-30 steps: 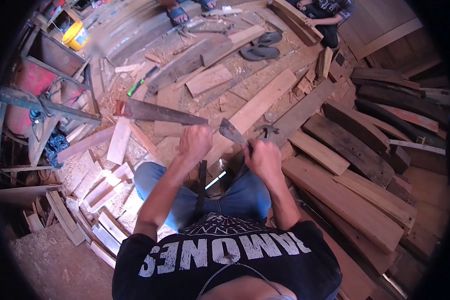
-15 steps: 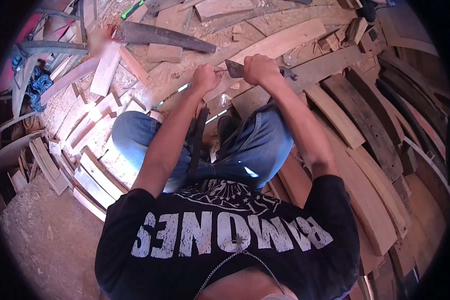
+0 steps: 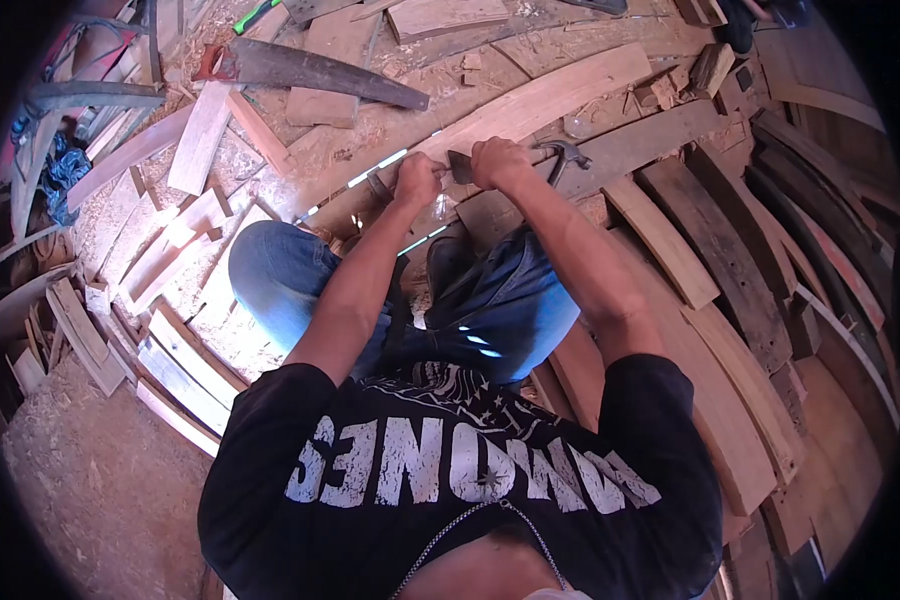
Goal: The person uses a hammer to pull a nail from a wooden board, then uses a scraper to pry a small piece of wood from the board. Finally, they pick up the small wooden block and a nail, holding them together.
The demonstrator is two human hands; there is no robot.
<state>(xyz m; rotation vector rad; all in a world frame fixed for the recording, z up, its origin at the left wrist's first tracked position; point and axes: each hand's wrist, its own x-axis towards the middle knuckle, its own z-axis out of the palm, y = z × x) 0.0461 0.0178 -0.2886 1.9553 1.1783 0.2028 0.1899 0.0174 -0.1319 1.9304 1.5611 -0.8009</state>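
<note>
My right hand (image 3: 500, 165) is closed round a tool whose dark, flat, broad metal blade (image 3: 460, 167) juts toward the left hand; its handle is hidden in my fist. My left hand (image 3: 419, 180) pinches a thin stick, which shows in the earlier view with its end at the blade. I cannot tell what kind of stick it is. Both hands are close together above the planks, beyond my knees. A claw hammer (image 3: 567, 155) lies just right of my right hand on a long board (image 3: 650, 137).
A handsaw (image 3: 320, 75) lies at the upper left, near a green-handled tool (image 3: 257, 15). A long pale curved plank (image 3: 550, 92) stretches beyond my hands. Curved timbers (image 3: 720, 235) are ranged at the right; cut wood pieces (image 3: 175, 245) and shavings lie at the left.
Both hands have come a little nearer to my body, and the right one has shifted left, uncovering more of the hammer. The blade stays in my right hand. The view has shifted slightly.
</note>
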